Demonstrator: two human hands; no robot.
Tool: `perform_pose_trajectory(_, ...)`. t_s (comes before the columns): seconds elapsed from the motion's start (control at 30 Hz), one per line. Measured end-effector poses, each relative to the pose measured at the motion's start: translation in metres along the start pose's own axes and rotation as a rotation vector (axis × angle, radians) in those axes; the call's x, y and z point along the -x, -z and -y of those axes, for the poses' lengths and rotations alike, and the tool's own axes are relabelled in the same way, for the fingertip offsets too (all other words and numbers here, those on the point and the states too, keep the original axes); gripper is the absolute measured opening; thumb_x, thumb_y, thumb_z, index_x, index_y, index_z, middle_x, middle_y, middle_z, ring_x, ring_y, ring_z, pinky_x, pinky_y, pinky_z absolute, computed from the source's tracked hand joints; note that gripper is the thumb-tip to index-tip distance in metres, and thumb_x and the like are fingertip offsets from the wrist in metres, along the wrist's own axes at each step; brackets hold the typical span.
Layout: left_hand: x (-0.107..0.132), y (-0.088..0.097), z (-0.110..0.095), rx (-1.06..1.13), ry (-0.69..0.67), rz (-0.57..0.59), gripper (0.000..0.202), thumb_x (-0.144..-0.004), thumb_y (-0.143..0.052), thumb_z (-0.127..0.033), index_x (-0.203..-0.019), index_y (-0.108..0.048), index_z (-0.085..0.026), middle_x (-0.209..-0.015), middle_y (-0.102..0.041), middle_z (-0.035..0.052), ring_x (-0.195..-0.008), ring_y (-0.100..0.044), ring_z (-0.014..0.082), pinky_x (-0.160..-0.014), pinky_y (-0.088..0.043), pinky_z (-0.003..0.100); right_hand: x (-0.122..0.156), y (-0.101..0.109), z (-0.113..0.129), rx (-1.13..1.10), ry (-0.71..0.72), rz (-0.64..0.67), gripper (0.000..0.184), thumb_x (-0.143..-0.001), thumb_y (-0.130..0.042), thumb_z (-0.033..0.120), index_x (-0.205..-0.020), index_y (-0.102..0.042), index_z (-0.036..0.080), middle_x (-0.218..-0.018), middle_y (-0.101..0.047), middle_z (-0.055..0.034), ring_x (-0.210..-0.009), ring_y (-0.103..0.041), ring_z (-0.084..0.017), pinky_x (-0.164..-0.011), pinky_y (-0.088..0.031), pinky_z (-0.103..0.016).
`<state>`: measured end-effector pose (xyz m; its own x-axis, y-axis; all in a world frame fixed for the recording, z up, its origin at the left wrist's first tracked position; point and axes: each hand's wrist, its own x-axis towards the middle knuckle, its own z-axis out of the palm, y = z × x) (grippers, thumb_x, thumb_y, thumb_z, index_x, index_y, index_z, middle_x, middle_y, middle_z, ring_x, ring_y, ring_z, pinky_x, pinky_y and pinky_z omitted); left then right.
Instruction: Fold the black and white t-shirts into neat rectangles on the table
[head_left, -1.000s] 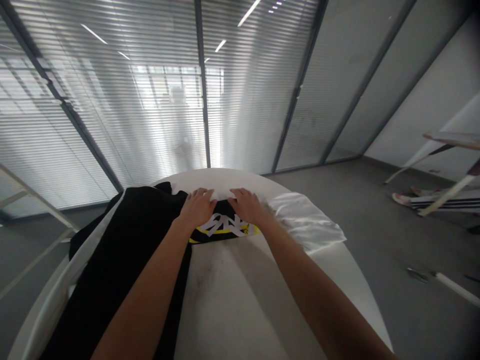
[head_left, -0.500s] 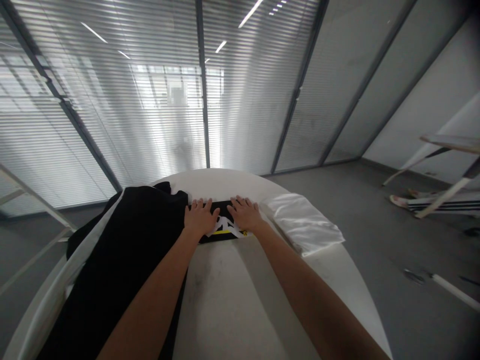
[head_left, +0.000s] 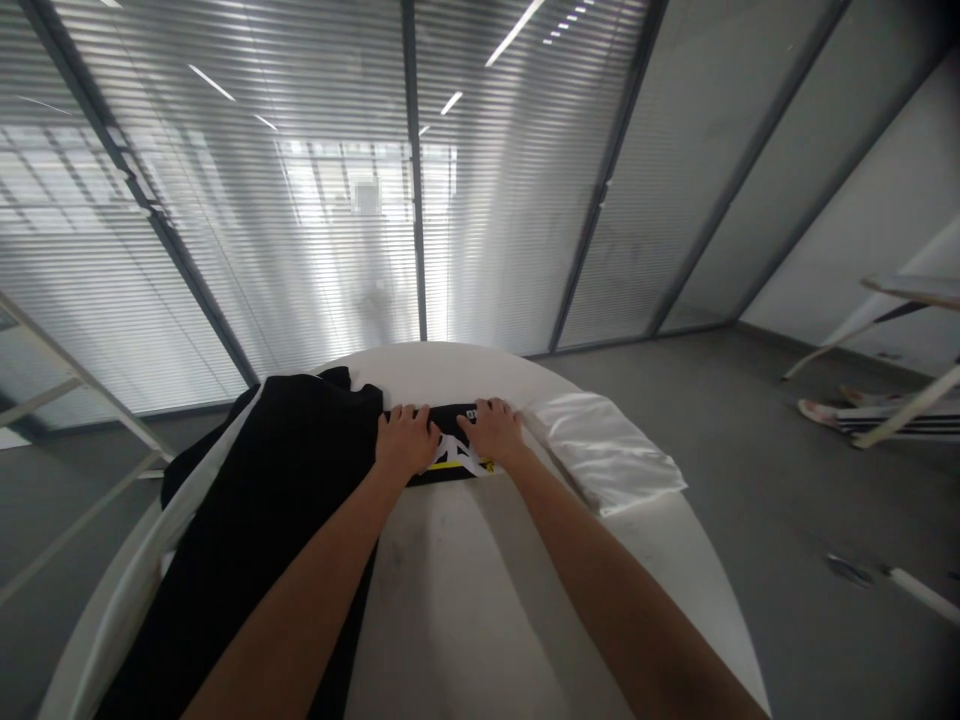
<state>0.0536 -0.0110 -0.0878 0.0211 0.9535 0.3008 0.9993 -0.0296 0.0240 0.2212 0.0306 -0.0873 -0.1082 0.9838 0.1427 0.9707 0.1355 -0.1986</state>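
A dark folded garment (head_left: 444,478) with white and yellow print lies toward the far side of the round white table (head_left: 450,365). My left hand (head_left: 405,440) rests palm down on its left part, fingers somewhat bent toward the far edge and thumb pointing inward. On its right part lies my right hand (head_left: 493,432), also palm down, thumb apart from the fingers. The print shows between both hands; the palms hide the rest. Beside my left hand spreads a larger black cloth (head_left: 300,470). Pale, smooth material (head_left: 450,600) lies between my forearms.
Shiny white fabric (head_left: 607,450) lies right of my hands, near the table's curved edge. A white metal frame (head_left: 82,375) stands at the left. Glass partitions with blinds (head_left: 495,230) rise behind. At the right are table legs and a person's striped trouser leg (head_left: 900,420).
The whole view has shifted slightly. My fingers are a little more bent, and white lettering now shows beside my right thumb. Both hands remain on the printed garment.
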Motion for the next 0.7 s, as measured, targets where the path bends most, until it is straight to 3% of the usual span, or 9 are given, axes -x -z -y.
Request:
perform_pose_trajectory(0.17, 0.002, 0.018, 0.01, -0.086, -0.224, 0.093, 0.054, -0.095, -0.031, -0.046, -0.141, -0.046, -0.022, -0.142, -0.049, 0.0153, -0.129, -0.042, 0.034, -0.107, -0.021, 0.06, -0.007, 0.01, -0.006, -0.057, 0.006, 0.057, 0.046, -0.086, -0.051, 0.05, -0.118, -0.06, 0.017, -0.124, -0.055, -0.0176, -0.118, -0.049, -0.033, -0.096, -0.038, -0.046)
perform_pose_trajectory(0.27, 0.006, 0.037, 0.029, -0.111, -0.319, 0.199, 0.055, -0.095, -0.032, -0.049, -0.143, -0.044, -0.025, -0.141, -0.05, 0.0143, -0.129, -0.044, 0.0337, -0.107, -0.022, 0.06, -0.009, 0.02, -0.009, -0.062, 0.044, 0.103, 0.043, -0.085, -0.054, 0.045, -0.115, -0.063, 0.016, -0.122, -0.058, -0.0171, -0.116, -0.052, -0.031, -0.094, -0.041, -0.039)
perform_pose_trajectory(0.4, 0.031, 0.05, 0.066, -0.151, -0.196, 0.241, 0.057, -0.093, -0.033, -0.052, -0.144, -0.043, -0.028, -0.147, -0.045, 0.0124, -0.137, -0.034, 0.0348, -0.107, -0.023, 0.059, -0.013, 0.04, -0.014, -0.124, 0.131, 0.315, 0.043, -0.081, -0.06, 0.044, -0.105, -0.068, 0.01, -0.111, -0.066, -0.0175, -0.104, -0.061, -0.027, -0.083, -0.046, -0.031)
perform_pose_trajectory(0.5, 0.061, 0.043, 0.091, -0.163, -0.008, 0.18, 0.059, -0.095, -0.027, -0.053, -0.146, -0.04, -0.026, -0.151, -0.039, 0.0121, -0.14, -0.029, 0.0349, -0.108, -0.025, 0.059, -0.014, 0.055, -0.017, -0.183, 0.183, 0.385, 0.035, -0.077, -0.068, 0.041, -0.094, -0.07, 0.01, -0.101, -0.07, -0.0143, -0.091, -0.065, -0.024, -0.073, -0.048, -0.026)
perform_pose_trajectory(0.57, 0.076, 0.033, 0.101, -0.136, 0.094, 0.162, 0.058, -0.096, -0.025, -0.051, -0.148, -0.035, -0.029, -0.156, -0.031, 0.0082, -0.141, -0.028, 0.0348, -0.108, -0.026, 0.059, -0.014, 0.062, -0.018, -0.241, 0.187, 0.413, 0.033, -0.078, -0.067, 0.037, -0.098, -0.068, 0.011, -0.1, -0.07, -0.0118, -0.08, -0.067, -0.02, -0.064, -0.049, -0.024)
perform_pose_trajectory(0.7, 0.084, 0.022, 0.104, -0.078, 0.128, 0.16, 0.058, -0.096, -0.026, -0.049, -0.15, -0.03, -0.031, -0.157, -0.028, 0.0053, -0.142, -0.026, 0.0339, -0.109, -0.025, 0.059, -0.007, 0.077, -0.015, -0.447, 0.134, 0.539, 0.032, -0.082, -0.064, 0.03, -0.108, -0.06, 0.012, -0.093, -0.07, -0.0105, -0.059, -0.064, -0.015, -0.047, -0.047, -0.022)
